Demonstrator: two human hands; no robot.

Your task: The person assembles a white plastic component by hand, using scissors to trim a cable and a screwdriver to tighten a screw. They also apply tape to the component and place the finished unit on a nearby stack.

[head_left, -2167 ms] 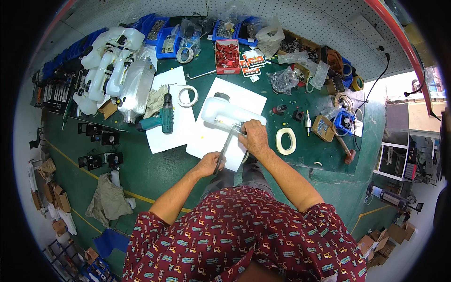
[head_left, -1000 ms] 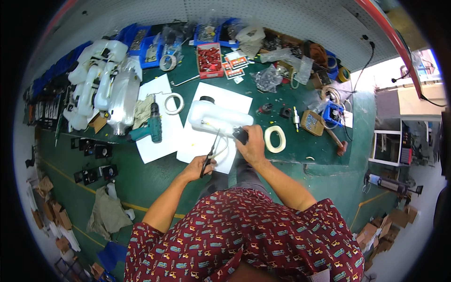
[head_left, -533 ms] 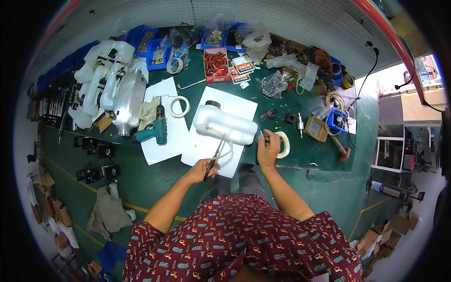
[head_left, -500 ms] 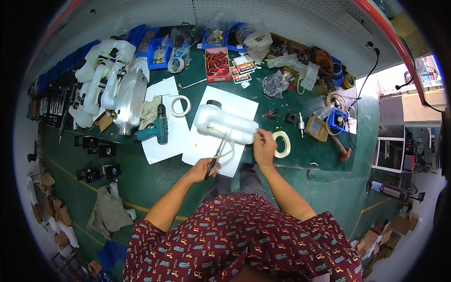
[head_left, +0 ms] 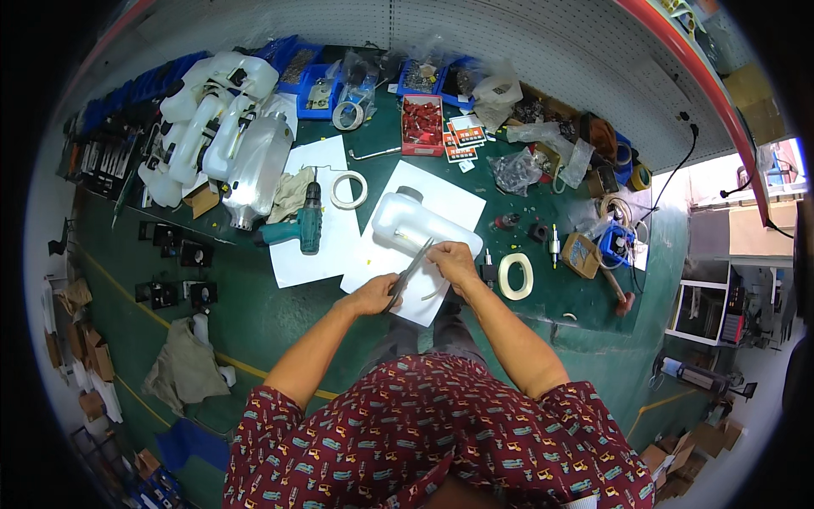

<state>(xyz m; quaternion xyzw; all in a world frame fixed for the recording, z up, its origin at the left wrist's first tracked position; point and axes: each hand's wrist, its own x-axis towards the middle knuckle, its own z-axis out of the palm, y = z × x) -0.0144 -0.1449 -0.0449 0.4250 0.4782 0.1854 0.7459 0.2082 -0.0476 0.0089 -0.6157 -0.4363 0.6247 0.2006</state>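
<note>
Green table [head_left: 551, 299] carries, at twelve o'clock, the already capped white tank [head_left: 426, 226], while your left hand [head_left: 373, 297] grips scissors [head_left: 413, 269], your right hand [head_left: 454, 261] apparently pinches tube [head_left: 435, 294], and cutting seems unfinished.

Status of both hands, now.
Left hand: closed, holding the scissors.
Right hand: closed in a pinch near the scissors' tips, beside the white tank; what it grips, if anything, cannot be told.
</note>
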